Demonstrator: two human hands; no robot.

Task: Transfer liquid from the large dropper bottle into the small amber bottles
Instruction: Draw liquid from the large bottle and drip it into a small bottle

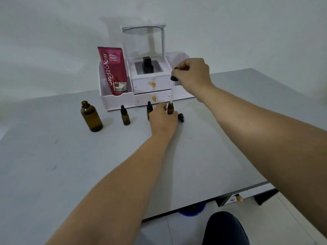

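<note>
The large amber bottle point(91, 117) stands uncapped at the left of the grey table point(70, 165). My right hand point(192, 75) pinches the black bulb of its glass dropper point(172, 87), whose tip points down into the mouth of an uncapped small amber bottle point(170, 108). My left hand point(162, 119) grips that small bottle at its base. Its black cap point(181, 117) lies on the table just to the right. Two more small amber bottles with black dropper caps stand nearby: one point(125, 115) in the open, one point(149, 108) partly hidden behind my left hand.
A white cosmetic organiser point(152, 89) with two drawers stands at the back of the table, holding a red tube point(113, 71) and a black bottle point(147, 65). The table's front edge runs at the lower right; a dark knee point(224, 228) shows below it.
</note>
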